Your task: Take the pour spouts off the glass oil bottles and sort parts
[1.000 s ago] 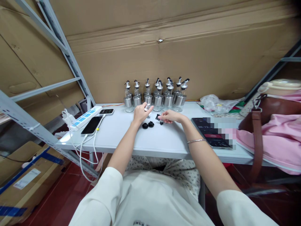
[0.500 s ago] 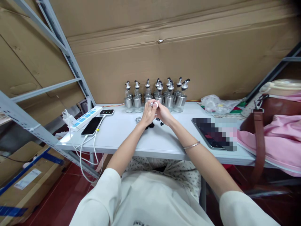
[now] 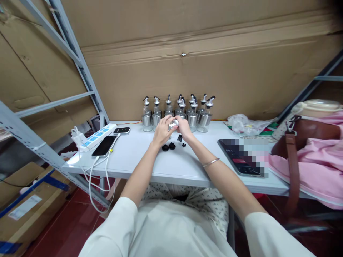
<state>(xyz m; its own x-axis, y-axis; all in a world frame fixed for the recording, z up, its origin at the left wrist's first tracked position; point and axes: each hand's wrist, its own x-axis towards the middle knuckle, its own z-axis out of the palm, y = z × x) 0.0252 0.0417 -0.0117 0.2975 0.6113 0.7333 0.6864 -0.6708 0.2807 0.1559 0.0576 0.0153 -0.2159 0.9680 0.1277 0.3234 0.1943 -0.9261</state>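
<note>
Above the table, my left hand [image 3: 161, 131] and my right hand [image 3: 183, 127] meet, their fingers closed round a small silver pourer top [image 3: 174, 123]. It looks like the spouts on the bottles behind; its lower part is hidden by fingers. Just below the hands lie two round black caps [image 3: 168, 146]. Beside them are a few small black pieces [image 3: 179, 138] and another tiny black piece [image 3: 184, 145]. Past my hands stands a group of glass oil bottles [image 3: 205, 119] with steel sleeves and silver-and-black spouts.
On the left of the white table [image 3: 134, 157] are a power strip [image 3: 99, 135], a phone [image 3: 104, 145] on white cables and a small black device [image 3: 122, 130]. A tablet-like device [image 3: 239, 159], a plastic bag [image 3: 245, 123] and a brown-strapped bag [image 3: 293, 153] occupy the right. Cardboard [image 3: 150, 71] rises behind.
My hands have shifted slightly, with the pourer top turned between the fingers. The black caps show more fully below them. The whole view has tilted up a little.
</note>
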